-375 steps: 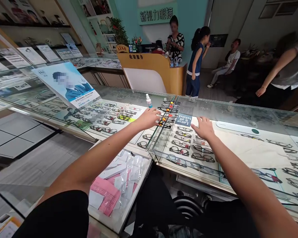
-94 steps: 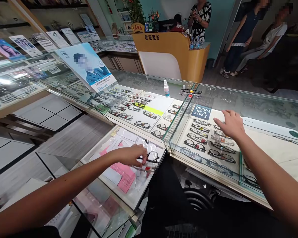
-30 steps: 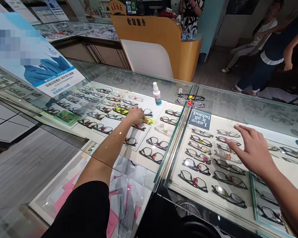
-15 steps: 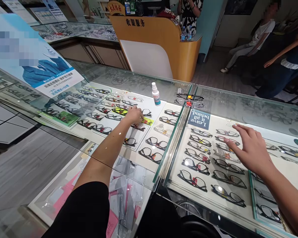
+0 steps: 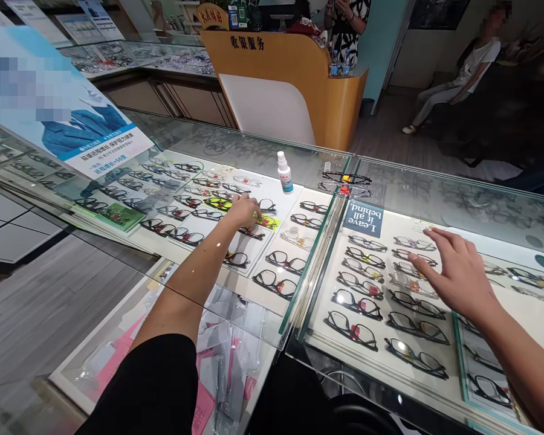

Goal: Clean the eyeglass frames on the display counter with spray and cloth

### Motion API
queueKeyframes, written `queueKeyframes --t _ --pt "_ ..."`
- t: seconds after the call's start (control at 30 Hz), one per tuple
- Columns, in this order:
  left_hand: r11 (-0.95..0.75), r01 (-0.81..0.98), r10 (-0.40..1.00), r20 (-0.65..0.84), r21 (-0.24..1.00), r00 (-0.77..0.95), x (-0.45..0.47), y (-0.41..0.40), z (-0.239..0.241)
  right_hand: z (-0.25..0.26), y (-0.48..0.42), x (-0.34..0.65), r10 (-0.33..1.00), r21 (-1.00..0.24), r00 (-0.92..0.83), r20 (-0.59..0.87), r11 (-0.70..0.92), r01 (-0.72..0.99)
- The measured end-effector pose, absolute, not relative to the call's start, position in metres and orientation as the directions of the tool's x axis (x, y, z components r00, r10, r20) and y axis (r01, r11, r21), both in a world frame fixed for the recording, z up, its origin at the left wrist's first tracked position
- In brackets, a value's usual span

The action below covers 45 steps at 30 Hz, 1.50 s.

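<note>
My left hand (image 5: 241,211) reaches in under the glass top of the left display case (image 5: 194,151). Its fingers are curled on a pair of black glasses (image 5: 267,206) beside a yellow-green label (image 5: 269,223), among rows of frames on a white tray. My right hand (image 5: 456,272) lies open and flat on the glass top of the right display case (image 5: 435,187), fingers spread and holding nothing. Rows of dark frames (image 5: 358,302) lie below it.
A small spray bottle (image 5: 284,173) and stacked glasses (image 5: 347,178) stand on the glass. A blue sign (image 5: 363,219) lies in the right case. An open drawer (image 5: 226,362) holds pink papers and plastic sleeves. A poster (image 5: 72,133), orange counter (image 5: 299,78), seated person (image 5: 462,78).
My left hand moved from the open drawer up into the left case and has stayed there for the last second. A person in dark clothes at the right has left the view.
</note>
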<state>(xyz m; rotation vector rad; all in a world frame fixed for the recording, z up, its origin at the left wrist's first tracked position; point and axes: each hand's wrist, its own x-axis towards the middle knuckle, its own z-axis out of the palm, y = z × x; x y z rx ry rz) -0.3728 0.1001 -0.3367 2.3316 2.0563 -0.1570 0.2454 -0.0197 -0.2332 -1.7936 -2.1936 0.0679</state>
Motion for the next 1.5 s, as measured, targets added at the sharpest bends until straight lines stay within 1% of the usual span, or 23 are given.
queueKeyframes --t 0.33,0.57,0.67,1.13,1.37,1.5 --pt "-0.117 0.992 0.99 -0.079 -0.052 0.113 -0.37 0.096 -0.331 -0.231 -0.02 0.244 0.964 -0.222 -0.174 0.199 0.218 0.951" --pt "-0.017 0.999 0.998 0.061 -0.033 0.019 -0.365 0.1 -0.322 -0.23 -0.02 0.244 0.963 -0.222 -0.18 0.199 0.223 0.949" --pt "0.009 1.0 0.996 0.091 -0.03 -0.006 -0.357 0.107 -0.324 -0.231 -0.021 0.244 0.958 -0.231 -0.185 0.217 0.235 0.944" --pt "-0.09 0.994 0.996 -0.001 -0.058 0.09 -0.336 0.133 -0.349 -0.233 -0.021 0.245 0.953 -0.193 -0.19 0.236 0.238 0.952" --pt "-0.102 0.992 0.995 -0.03 -0.077 0.1 -0.338 0.135 -0.349 -0.232 -0.021 0.244 0.962 -0.227 -0.173 0.21 0.22 0.949" --pt "-0.111 0.99 0.994 -0.03 -0.085 0.109 -0.336 0.131 -0.346 -0.232 -0.021 0.243 0.959 -0.24 -0.174 0.223 0.227 0.944"
